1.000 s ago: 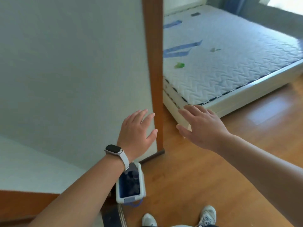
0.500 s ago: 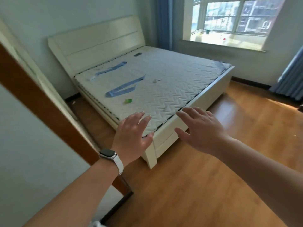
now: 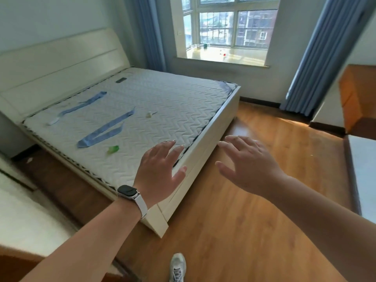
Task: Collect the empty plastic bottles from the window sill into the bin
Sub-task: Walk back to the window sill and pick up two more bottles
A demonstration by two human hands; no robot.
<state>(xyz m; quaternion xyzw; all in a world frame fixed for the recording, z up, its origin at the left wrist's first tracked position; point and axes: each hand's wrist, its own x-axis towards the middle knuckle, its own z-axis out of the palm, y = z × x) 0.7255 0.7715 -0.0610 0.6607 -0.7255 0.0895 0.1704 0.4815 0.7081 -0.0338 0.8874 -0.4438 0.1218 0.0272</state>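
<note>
Head: both hands [image 3: 160,171] empty, bottles [image 3: 222,52] perhaps sill-top.

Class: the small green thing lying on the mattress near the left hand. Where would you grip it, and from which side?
The small green thing lies flat on the mattress, blurred, its exact form unclear. Likely best: pinch across its narrow width from above with the left hand, which is nearest, open and empty.

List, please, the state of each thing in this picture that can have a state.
Left hand: open, empty, held in the air.
Right hand: open, empty, held in the air.
Curtains: drawn aside.
Window sill: sunlit, a few small items on it, too far to identify.
Mattress: bare, blue strips and small scraps lying on it.
</note>
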